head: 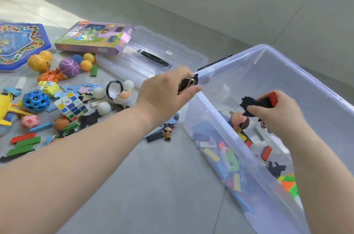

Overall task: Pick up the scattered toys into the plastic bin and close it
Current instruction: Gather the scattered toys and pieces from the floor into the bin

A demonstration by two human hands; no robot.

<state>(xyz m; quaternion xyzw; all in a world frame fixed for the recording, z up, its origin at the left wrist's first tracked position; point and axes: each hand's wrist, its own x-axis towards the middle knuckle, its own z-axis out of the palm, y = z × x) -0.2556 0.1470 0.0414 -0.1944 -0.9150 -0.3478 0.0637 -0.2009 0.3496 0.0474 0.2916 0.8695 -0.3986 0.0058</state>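
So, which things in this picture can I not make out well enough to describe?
- Head view, dark item in the left hand: fingers cover most of it, kind unclear.
- Head view, toys low in the plastic bin: blurred behind its cloudy wall.
- Head view, yellow toy plane and blue game board: cut off by the left edge.
- Head view, black piece in the right hand: partly hidden by fingers.

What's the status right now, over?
Left grip pinches dark piece at bin rim. Right grip holds red block and black piece over bin. Lid off. Many toys on floor.
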